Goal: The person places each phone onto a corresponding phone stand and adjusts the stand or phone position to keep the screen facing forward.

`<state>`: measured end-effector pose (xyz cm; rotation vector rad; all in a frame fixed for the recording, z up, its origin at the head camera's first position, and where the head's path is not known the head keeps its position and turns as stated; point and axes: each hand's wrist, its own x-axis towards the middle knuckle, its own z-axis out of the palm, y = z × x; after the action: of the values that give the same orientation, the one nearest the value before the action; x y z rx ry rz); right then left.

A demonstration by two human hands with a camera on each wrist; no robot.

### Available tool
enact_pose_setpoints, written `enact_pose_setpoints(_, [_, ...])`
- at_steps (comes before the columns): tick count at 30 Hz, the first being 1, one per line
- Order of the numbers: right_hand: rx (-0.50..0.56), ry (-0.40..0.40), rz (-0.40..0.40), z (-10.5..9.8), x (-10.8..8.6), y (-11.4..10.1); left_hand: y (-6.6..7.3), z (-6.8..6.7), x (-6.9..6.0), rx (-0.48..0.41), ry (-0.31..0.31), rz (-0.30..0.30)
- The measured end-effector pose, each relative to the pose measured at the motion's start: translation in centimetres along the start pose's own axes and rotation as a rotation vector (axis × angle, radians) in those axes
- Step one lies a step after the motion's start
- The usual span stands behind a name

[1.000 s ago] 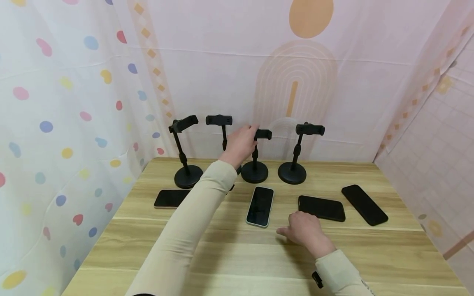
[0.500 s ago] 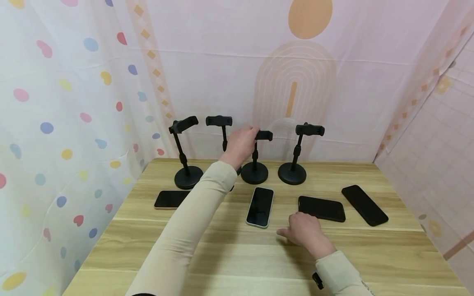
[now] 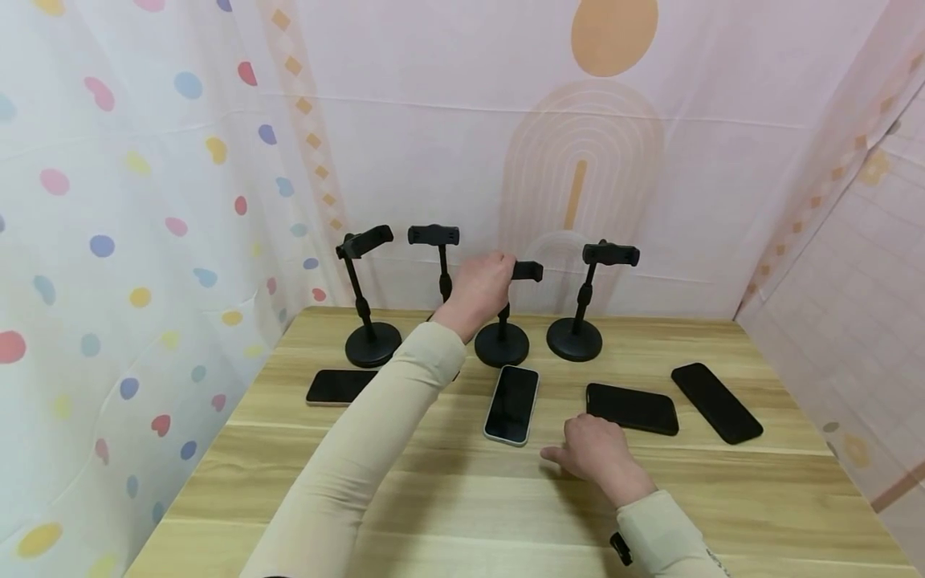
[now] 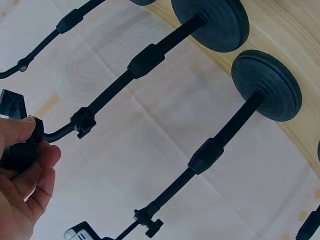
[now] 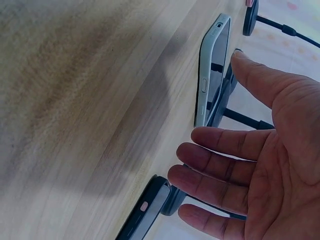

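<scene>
Phone stand [image 3: 502,345] stood near the middle of the desk's [image 3: 506,522] back edge, its head [image 3: 528,271] pinched between the thumb and curled fingers of my left hand [image 3: 475,294]; my right hand [image 3: 598,454], well apart from it, held nothing, its fingers loose, just beside a black phone [image 3: 636,411]; whether it touched the desk I could not tell. Gripping so high above the round base, I judged that a hard twist or sideways pull could tip the stand or fold its joint; a slip might have dropped the head onto the pale-rimmed phone [image 3: 511,405] lying in front. The second stand [image 3: 433,234] rose close on the left, partly behind my left sleeve [image 3: 376,433], so a careless swing could have knocked it; the sleeve also hid part of the leftmost phone [image 3: 336,387]. Another stand [image 3: 372,345] stood nearest the back left corner; the rightmost stand [image 3: 574,340] was just right of mine; a slanted phone [image 3: 716,403] lay towards the right edge; a curtain [image 3: 426,152] hung behind.
</scene>
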<state>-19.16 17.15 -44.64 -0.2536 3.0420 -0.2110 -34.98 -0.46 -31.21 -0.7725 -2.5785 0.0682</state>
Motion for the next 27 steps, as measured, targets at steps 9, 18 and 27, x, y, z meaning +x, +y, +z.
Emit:
enact_pose_setpoints(9, [-0.005, 0.012, -0.013, -0.2, 0.0, 0.0, 0.4, -0.6, -0.8, 0.024, 0.009, 0.017])
enact_pose_setpoints(18, [-0.015, -0.003, -0.007, -0.3, 0.2, 0.0, 1.4, -1.3, -2.0, 0.082, 0.011, 0.059])
enact_pose_setpoints(27, [-0.020, 0.012, -0.006, -0.5, 0.3, 0.1, 1.9, -1.5, -1.9, 0.048, -0.009, 0.048])
